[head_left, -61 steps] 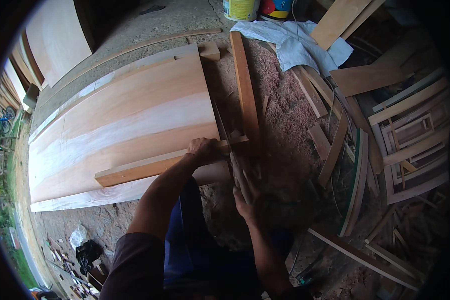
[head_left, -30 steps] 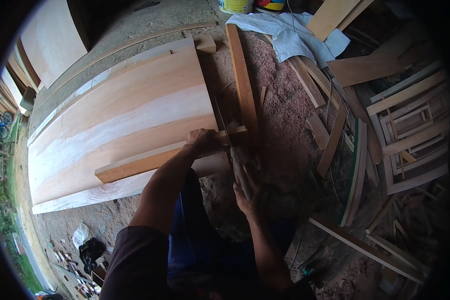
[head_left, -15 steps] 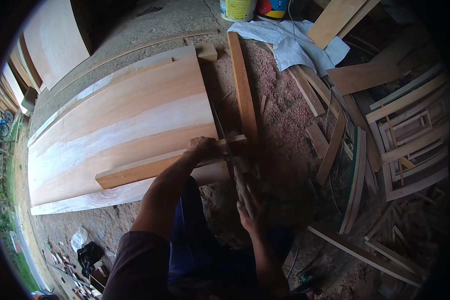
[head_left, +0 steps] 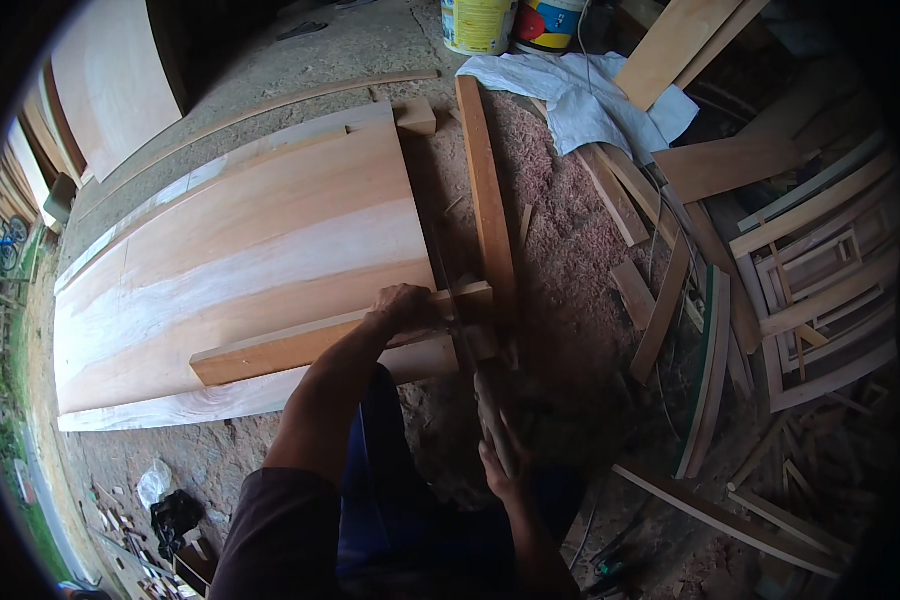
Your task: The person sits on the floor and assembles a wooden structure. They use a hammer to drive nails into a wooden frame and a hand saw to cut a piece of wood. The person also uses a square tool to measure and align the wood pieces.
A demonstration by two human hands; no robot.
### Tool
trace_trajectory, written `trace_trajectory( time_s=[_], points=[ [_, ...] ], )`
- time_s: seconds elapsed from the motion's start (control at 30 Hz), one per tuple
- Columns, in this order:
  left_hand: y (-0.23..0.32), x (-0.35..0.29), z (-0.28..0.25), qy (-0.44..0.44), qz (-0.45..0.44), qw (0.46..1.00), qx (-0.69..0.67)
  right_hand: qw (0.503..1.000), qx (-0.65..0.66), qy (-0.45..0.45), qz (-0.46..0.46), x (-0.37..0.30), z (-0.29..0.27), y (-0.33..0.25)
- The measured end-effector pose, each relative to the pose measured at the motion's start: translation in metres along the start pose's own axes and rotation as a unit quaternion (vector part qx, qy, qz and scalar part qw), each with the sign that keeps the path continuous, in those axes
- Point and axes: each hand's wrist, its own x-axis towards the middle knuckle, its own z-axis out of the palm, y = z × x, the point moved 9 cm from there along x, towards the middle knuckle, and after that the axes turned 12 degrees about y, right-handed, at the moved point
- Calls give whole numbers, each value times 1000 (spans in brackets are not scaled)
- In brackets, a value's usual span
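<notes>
A thick wooden beam (head_left: 280, 350) lies across the near part of a broad wooden panel (head_left: 260, 250), its right end sticking out past the panel's edge. My left hand (head_left: 402, 304) is closed over the beam near that end, pressing it down. In my right hand (head_left: 502, 470) is the handle of a handsaw (head_left: 494, 420), fingers wrapped round it. The saw's thin blade crosses the beam just right of my left hand and points away from me. Part of the blade is dark and hard to make out.
Another long beam (head_left: 486, 180) lies on the ground beyond the saw, beside reddish wood shavings (head_left: 555, 210). Wooden frames (head_left: 820, 280) and loose boards crowd the right side. A white sheet (head_left: 570, 95) and buckets (head_left: 478, 25) are at the back. Black plastic (head_left: 176, 520) lies at lower left.
My right hand has drawn the saw slightly back toward me, its handle now lower in view. My left hand stays on the beam. The whole view has shifted a little.
</notes>
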Motion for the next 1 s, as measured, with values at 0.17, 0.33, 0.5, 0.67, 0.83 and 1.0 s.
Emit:
trace_trajectory(
  time_s=[0.17, 0.33, 0.5, 0.67, 0.83, 1.0],
  points=[
    [9, -6, -9, 3, 7, 1000, -9, 991, 108, -13, 78, -44, -30, -10],
    [33, -18, -17, 37, -25, 999, 13, 999, -27, 9, 38, 75, 28, 4],
    [7, -5, -15, -1, 5, 1000, 4, 998, 51, -12, 35, -25, -28, -22],
    [9, -14, -14, -1, -7, 1000, 4, 996, -31, -83, 29, -88, -42, -6],
    [45, -22, -22, 32, -8, 999, -1, 1000, -20, 9, 7, 80, 28, 0],
    [5, 0, -8, -12, -2, 1000, -16, 995, 49, -36, 77, -35, -43, -31]
  ],
)
